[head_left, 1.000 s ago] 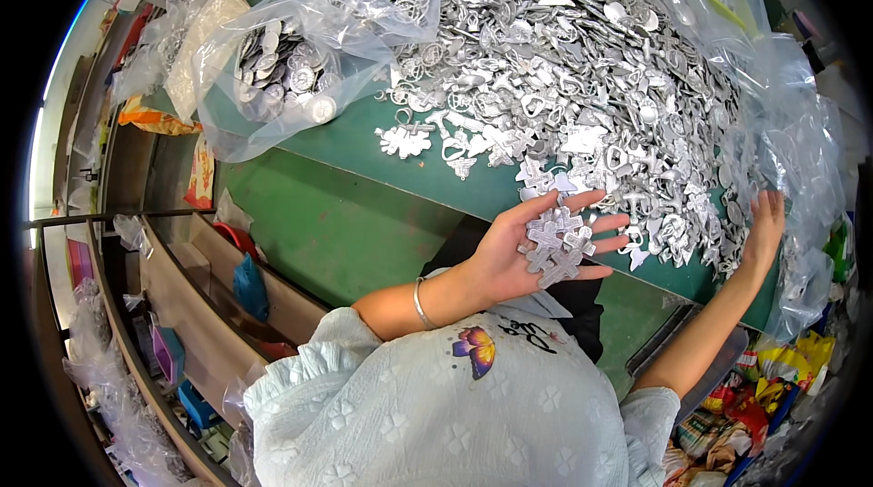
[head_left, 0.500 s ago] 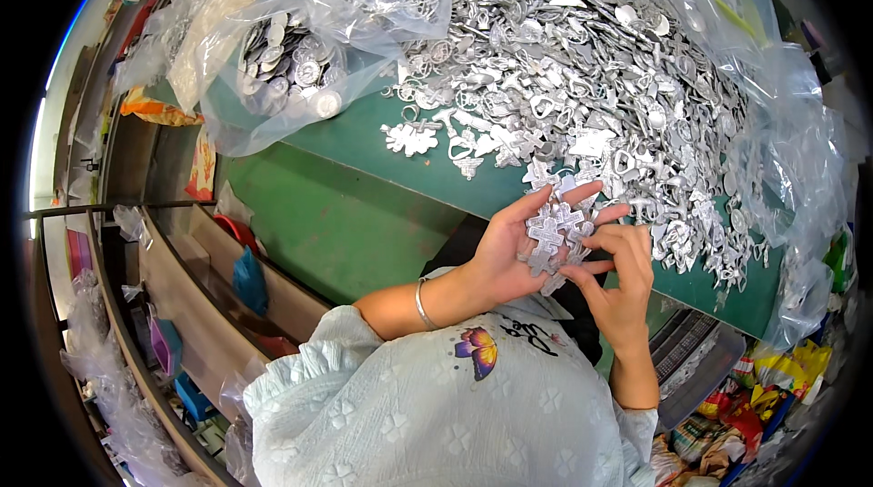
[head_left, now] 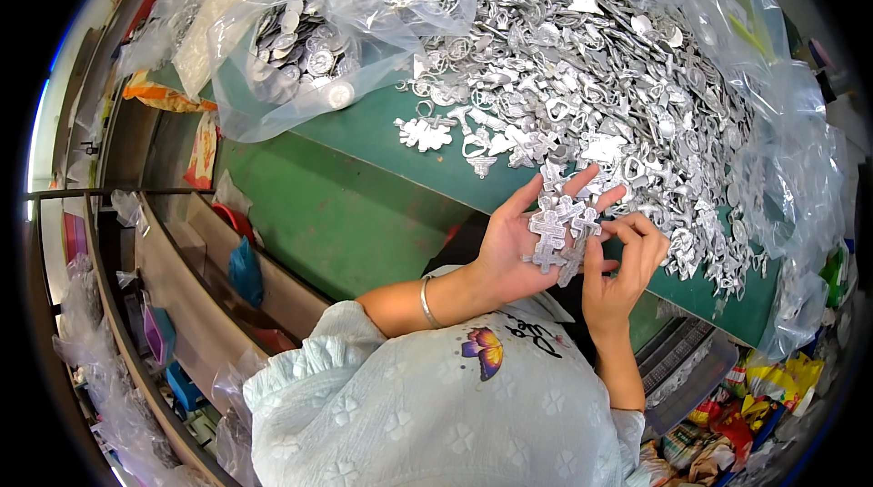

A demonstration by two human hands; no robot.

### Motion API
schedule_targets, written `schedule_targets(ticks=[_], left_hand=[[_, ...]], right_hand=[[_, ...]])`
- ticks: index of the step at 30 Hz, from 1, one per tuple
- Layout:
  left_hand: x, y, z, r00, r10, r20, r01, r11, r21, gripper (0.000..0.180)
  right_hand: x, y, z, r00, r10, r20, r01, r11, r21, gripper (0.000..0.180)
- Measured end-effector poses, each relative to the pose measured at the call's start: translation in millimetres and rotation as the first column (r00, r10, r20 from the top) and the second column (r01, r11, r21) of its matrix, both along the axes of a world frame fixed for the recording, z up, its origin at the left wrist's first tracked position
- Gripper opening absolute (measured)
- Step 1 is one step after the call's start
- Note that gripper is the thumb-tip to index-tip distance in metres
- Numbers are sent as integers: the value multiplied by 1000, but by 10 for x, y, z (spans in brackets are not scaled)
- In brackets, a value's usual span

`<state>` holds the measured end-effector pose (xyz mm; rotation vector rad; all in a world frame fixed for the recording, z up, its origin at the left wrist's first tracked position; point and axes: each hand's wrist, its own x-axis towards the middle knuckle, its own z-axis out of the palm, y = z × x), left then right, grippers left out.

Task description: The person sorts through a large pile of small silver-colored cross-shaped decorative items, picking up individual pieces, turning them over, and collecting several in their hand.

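Evidently serving as a tray, left hand (head_left: 509, 252) lies palm up on the near side of the heap of small silver-grey metal pieces (head_left: 627, 78). Fingers spread, unclenched, under a cluster of flat silver-grey cross-shaped metal pieces (head_left: 547, 230); upturned palm likely stops them sliding. Right hand (head_left: 623, 280), also nearside of heap: thumb and forefinger bent close by the cluster; pinching or not, cannot tell. Left of heap: clear plastic bag (head_left: 264, 123) containing round silver-grey metal discs (head_left: 320, 61), film presumably keeping them separate.
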<state>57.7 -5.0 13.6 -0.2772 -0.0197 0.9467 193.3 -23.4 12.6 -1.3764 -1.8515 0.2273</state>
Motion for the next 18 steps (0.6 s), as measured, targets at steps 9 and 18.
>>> schedule_targets(ticks=[9,18], left_hand=[[-40,4,9,1000,-2,16,3,999,-42,56],[-112,29,-31,996,84,-18,-83,996,42,59]], right_hand=[[-118,123,-11,990,-6,-140,5,1000,-4,21],[-89,53,110,964,263,-46,-259,963,76,29]])
